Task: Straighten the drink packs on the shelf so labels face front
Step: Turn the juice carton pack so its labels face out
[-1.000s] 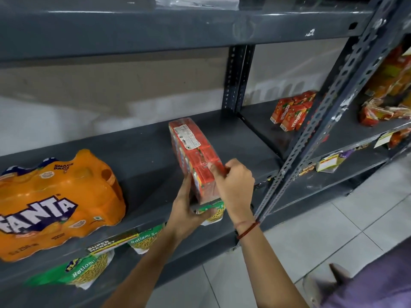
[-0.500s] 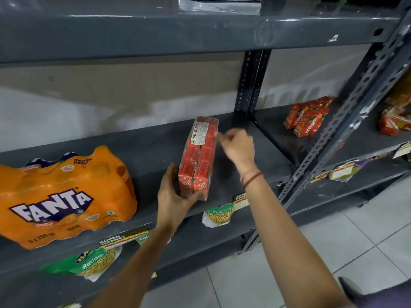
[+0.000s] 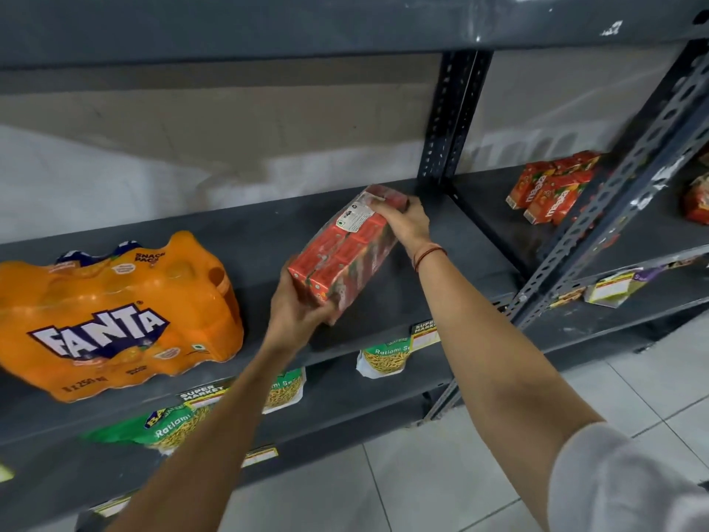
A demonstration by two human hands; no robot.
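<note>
A red shrink-wrapped pack of juice cartons [image 3: 345, 251] lies tilted on the grey shelf [image 3: 441, 270], its long side running diagonally, a white sticker on its upper face. My left hand [image 3: 295, 305] grips its near end from below. My right hand [image 3: 403, 222] holds its far end near the shelf post. An orange Fanta pack [image 3: 115, 320] sits at the left of the same shelf, its logo turned to the front.
A dark perforated post [image 3: 452, 117] stands just behind the red pack. Another red juice pack [image 3: 552, 186] lies on the neighbouring shelf to the right. Green snack packets [image 3: 383, 359] and price tags hang below the shelf edge. The upper shelf [image 3: 307, 24] overhangs.
My right hand went from beside the pack to gripping its far end. The pack has turned from pointing straight back to a diagonal, its far end swung right.
</note>
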